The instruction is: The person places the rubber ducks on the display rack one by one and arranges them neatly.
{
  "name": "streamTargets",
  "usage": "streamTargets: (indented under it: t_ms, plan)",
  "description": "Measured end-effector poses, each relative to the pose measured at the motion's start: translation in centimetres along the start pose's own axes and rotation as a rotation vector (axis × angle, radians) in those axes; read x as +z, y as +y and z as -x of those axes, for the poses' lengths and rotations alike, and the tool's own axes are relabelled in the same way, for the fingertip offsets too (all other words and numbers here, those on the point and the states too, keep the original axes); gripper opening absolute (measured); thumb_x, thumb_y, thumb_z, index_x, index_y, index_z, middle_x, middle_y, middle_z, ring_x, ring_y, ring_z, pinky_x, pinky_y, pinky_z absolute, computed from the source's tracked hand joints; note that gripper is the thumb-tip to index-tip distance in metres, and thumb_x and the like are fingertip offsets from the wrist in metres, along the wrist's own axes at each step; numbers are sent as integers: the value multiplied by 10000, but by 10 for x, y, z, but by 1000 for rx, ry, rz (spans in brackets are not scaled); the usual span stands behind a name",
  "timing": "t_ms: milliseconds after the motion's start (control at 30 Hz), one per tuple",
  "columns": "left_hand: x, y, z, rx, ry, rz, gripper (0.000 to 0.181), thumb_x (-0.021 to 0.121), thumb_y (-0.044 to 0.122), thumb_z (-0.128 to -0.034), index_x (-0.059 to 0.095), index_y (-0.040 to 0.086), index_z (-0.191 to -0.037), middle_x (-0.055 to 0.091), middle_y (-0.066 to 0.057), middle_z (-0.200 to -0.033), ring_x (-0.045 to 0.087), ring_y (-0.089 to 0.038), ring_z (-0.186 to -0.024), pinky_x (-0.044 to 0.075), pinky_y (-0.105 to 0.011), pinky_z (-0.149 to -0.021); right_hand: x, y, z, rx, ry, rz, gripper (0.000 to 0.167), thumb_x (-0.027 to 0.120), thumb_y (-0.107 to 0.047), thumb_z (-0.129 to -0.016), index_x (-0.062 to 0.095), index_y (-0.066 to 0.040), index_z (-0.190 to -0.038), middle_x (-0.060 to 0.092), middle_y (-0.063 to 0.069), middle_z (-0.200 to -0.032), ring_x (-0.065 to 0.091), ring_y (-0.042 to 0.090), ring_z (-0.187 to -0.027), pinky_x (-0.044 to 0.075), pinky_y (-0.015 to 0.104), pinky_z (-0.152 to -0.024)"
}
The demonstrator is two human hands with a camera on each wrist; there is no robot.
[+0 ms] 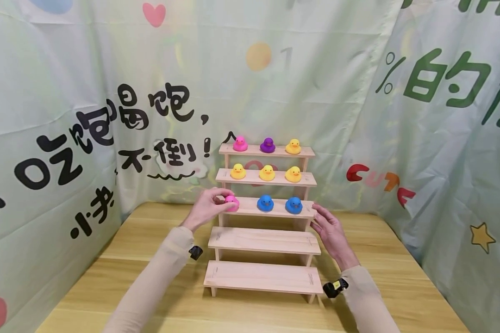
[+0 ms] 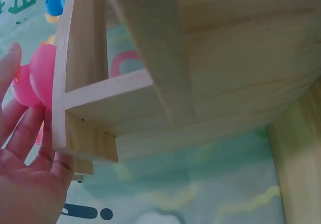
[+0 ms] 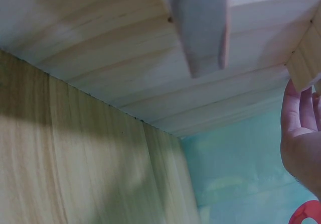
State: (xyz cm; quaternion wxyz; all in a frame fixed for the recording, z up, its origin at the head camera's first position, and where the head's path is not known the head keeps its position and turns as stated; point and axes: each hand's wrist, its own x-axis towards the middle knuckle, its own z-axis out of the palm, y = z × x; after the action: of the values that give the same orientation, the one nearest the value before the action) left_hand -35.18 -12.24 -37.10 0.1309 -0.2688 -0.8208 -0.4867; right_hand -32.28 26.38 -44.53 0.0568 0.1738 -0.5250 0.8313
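My left hand point(image 1: 206, 208) pinches a pink rubber duck point(image 1: 232, 203) between thumb and fingers at the left end of the middle step of a wooden stepped rack point(image 1: 263, 278). In the left wrist view the pink duck point(image 2: 41, 77) sits against the step's edge, some fingers below it. Two blue ducks point(image 1: 265, 203) stand farther right on this step. At its right end my right hand point(image 1: 331, 231) has its fingers extended by the edge. From the right wrist view, those fingertips point(image 3: 294, 96) appear to touch the wood.
On the top step stand a pink duck point(image 1: 240, 144), a purple duck point(image 1: 268, 145) and a yellow duck point(image 1: 293, 147). Three yellow ducks point(image 1: 267, 173) line the step below. The rack stands on a wooden table point(image 1: 150, 259), with a printed curtain point(image 1: 308, 92) behind and at both sides.
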Motion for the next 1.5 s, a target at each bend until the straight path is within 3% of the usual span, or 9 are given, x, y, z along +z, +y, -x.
streamTargets:
  t_ms: [367,800,1500]
  plan:
    - [11,0,-4,-61,-22,98,280,812,220,-810,725,184,-1074,729,-43,-1030,699,-193,-859,592,-323,-749,1,0,2,20,18,23,296,480,-84,-1031,645,-162,-1264,603,-97,-1271,631,50,-1072,539,229,-880]
    - [11,-5,-5,-100,-49,49,481,830,343,-779,698,156,-1202,718,-30,-1061,647,-183,-861,551,-290,-758,3,-3,1,35,24,36,291,491,-98,-1029,634,-159,-1274,595,-107,-1268,628,42,-1081,537,227,-891]
    - [13,-10,-7,-73,-49,77,421,803,330,-814,695,197,-1199,713,-23,-1058,643,-178,-873,554,-270,-756,2,-2,0,25,26,16,290,483,-77,-1028,656,-166,-1243,608,-88,-1275,630,51,-1076,542,233,-880]
